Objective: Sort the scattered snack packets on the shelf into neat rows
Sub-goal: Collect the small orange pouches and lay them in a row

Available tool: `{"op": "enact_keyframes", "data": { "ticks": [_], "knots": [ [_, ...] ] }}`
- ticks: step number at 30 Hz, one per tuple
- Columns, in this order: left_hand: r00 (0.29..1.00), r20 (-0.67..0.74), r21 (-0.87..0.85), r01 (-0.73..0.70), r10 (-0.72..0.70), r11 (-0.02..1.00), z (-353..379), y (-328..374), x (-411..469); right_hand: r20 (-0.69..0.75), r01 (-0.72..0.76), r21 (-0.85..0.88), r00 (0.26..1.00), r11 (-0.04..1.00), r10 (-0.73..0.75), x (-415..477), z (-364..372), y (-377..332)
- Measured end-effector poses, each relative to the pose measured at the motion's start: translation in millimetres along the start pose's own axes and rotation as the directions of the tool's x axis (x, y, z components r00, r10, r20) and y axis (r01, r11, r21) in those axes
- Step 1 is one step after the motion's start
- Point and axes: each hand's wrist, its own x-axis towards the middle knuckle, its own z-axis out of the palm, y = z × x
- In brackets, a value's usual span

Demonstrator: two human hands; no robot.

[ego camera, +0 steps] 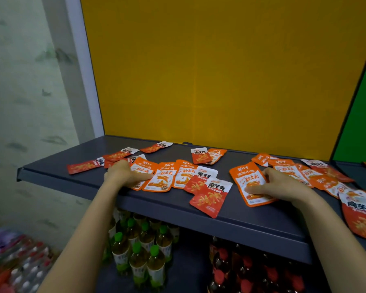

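- Snack packets: they lie scattered on the dark shelf [241, 225], across the middle of the frame. There are red packets [85, 166] at centre left and a short row of orange packets [163, 178] at the centre. Two overlapping red packets [211, 197] sit just below the row, and a loose heap [317, 176] lies at centre right.
- Left hand [125, 174]: it rests on the leftmost orange packet [143, 168], with the thumb laid flat across it and the fingers bent. You cannot tell from this view whether it grips or only presses.
- Right hand [279, 185]: it grips the lone orange packet [249, 178]. The thumb is on the printed face and the fingers are curled over its right edge.
- Handling (a judgement): these flat sealed pouches are probably light and limp, with glossy film that slips easily. Slide them flat along the shelf rather than lifting them. Where you must lift one, pinch a sealed border, not the filled middle.
- Edges: the lower of the overlapping red packets reaches close to the front lip, and so does the large red packet [361, 214] at the right edge of the frame. A careless sweep could send either down onto the green-capped bottles [140, 250] or the red-capped bottles [251, 271] below.
- Open room: there is bare shelf between the overlapping pair and the lone orange packet. There is also some at the back, under the yellow back panel [220, 70], to either side of the small pair [207, 155] lying there.
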Motion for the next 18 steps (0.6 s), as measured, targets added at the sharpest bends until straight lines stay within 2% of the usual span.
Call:
{"op": "enact_keyframes", "data": {
  "ticks": [3,6,9,13,18],
  "knots": [
    [0.999,-0.011,-0.229,-0.044,0.043,0.972,-6.9,1.0,-5.1,-0.017,0.013,0.028,1.000,1.000,-0.012,-0.3,-0.5,2.7],
    [0.994,-0.062,-0.501,-0.107,0.087,0.859,-13.9,4.6,-14.2,-0.021,0.032,0.046,0.999,0.998,-0.031,-0.4,0.6,4.1],
    [0.983,0.037,-0.632,-0.116,0.179,0.767,-11.3,19.4,-26.4,-0.024,0.044,0.056,0.999,0.997,-0.043,0.2,2.2,5.5],
    [0.967,0.063,-0.493,-0.186,0.248,0.850,15.0,30.2,-25.6,-0.037,0.055,0.063,0.998,0.996,-0.053,0.5,2.9,6.7],
    [0.989,0.031,-0.141,-0.138,0.143,0.980,25.7,25.7,-8.9,-0.040,0.053,0.055,0.998,0.997,-0.050,2.0,4.3,8.6]
  ]
}}
